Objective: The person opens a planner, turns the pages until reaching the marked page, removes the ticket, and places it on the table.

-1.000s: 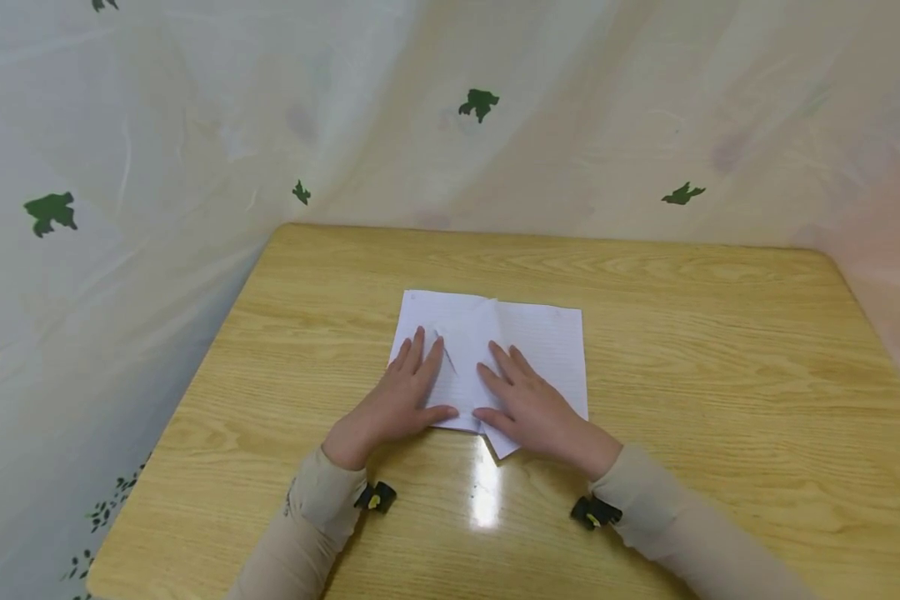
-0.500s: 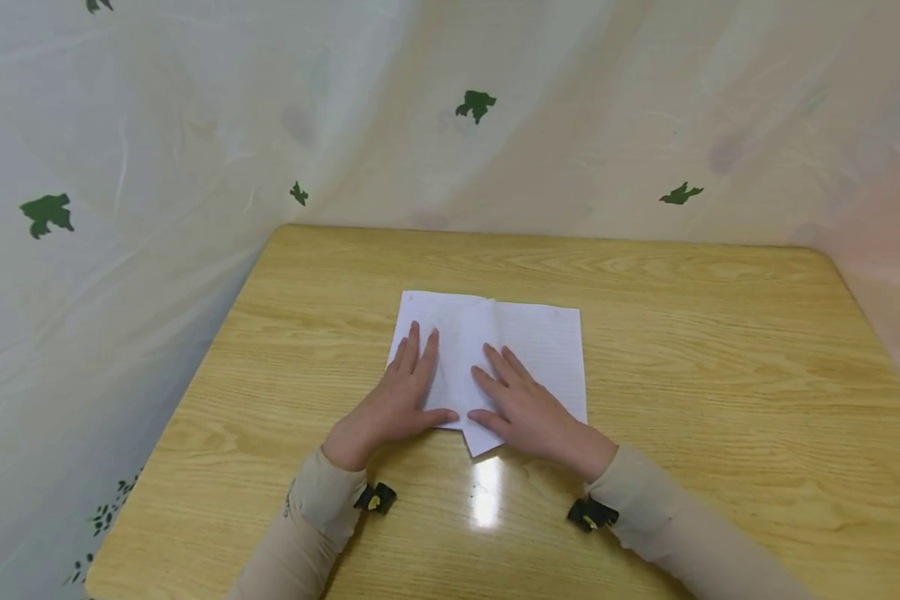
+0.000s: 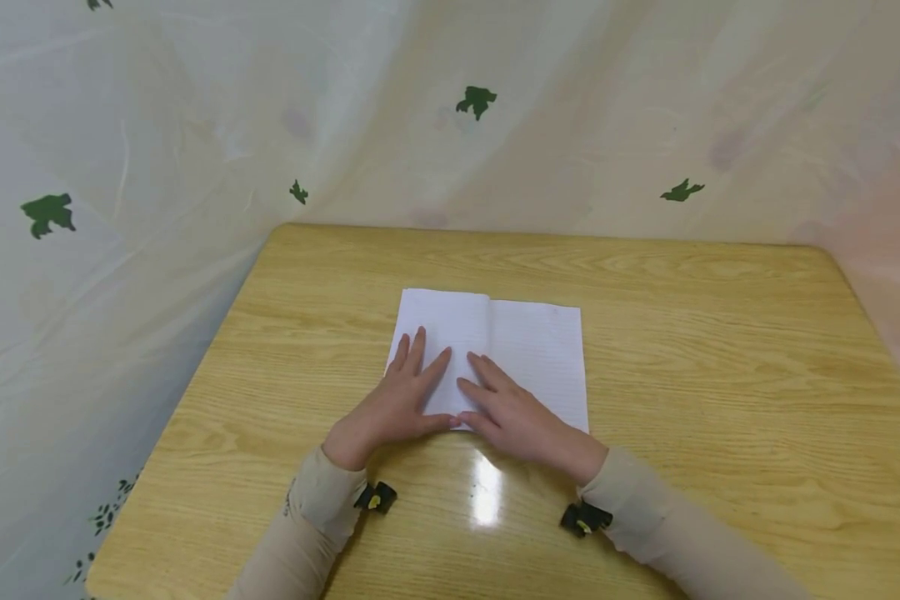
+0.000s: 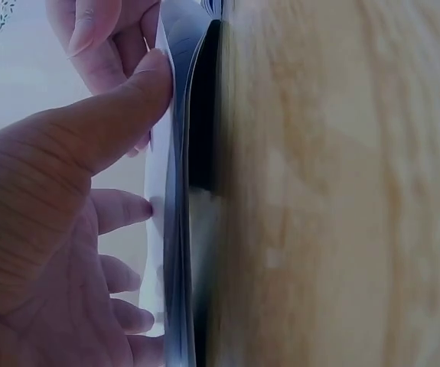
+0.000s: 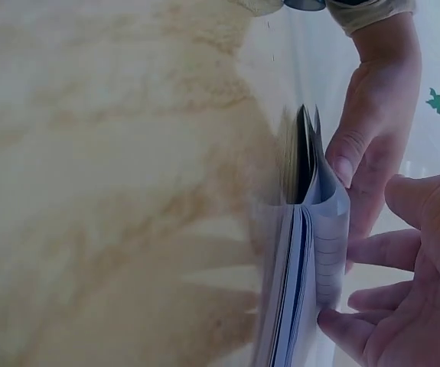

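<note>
An open notebook (image 3: 540,358) with white lined pages lies flat on the wooden table. My left hand (image 3: 397,400) rests on its left page, fingers spread and thumb along the near edge. Just right of it, my right hand (image 3: 521,421) touches the paper close to the middle fold with extended fingers. The two thumb tips nearly meet at the bottom edge. Seen edge-on in the right wrist view, the notebook (image 5: 327,252) shows a stack of pages and a page bulging near the fold. In the left wrist view, the left thumb (image 4: 120,115) lies against the pages' edge.
The wooden table (image 3: 720,375) extends on all sides of the notebook and reflects a bright light. A pale curtain (image 3: 570,167) with green bird shapes hangs behind the table and along its left. Black wrist cameras (image 3: 375,497) are strapped at both sleeves.
My right hand has slid left towards the left hand. A page whose corner stuck out past the near edge now lies over on the left side. The left hand has barely moved.
</note>
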`<state>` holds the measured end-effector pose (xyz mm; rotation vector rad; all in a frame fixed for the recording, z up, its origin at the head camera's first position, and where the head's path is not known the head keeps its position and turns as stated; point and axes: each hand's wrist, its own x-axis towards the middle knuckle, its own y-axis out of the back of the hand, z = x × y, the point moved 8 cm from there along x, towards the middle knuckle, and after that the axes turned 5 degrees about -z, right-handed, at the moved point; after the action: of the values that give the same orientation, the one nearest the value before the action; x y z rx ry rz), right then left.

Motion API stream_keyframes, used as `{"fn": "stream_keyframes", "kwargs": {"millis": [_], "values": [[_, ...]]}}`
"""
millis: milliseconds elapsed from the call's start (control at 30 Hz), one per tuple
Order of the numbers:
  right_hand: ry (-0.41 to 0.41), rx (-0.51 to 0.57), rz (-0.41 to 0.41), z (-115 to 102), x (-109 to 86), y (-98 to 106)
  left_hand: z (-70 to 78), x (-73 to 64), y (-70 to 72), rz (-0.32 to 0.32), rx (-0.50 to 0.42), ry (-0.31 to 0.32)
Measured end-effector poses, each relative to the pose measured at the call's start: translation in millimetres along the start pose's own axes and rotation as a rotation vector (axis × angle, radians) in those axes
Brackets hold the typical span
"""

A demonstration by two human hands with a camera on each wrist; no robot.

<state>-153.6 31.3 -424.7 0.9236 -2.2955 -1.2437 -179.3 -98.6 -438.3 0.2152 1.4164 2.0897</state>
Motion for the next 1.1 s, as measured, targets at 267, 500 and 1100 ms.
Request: {"fn": "stream_keyframes", "kwargs": {"millis": [267,500,1100], "values": [[0.097,-0.012,-0.069,-6,-0.5,-6,0.6,1.0,-1.8,-0.028,0.039,0.007],[0.048,0.061,-0.026,10,4.0,8,-1.0,2.5,-5.0,-0.062,0.035,0.015],[-0.465,-0.217,-0.008,140,10.3,75,-3.0,1.4,-6.6,-0.091,0.019,0.018]]}}
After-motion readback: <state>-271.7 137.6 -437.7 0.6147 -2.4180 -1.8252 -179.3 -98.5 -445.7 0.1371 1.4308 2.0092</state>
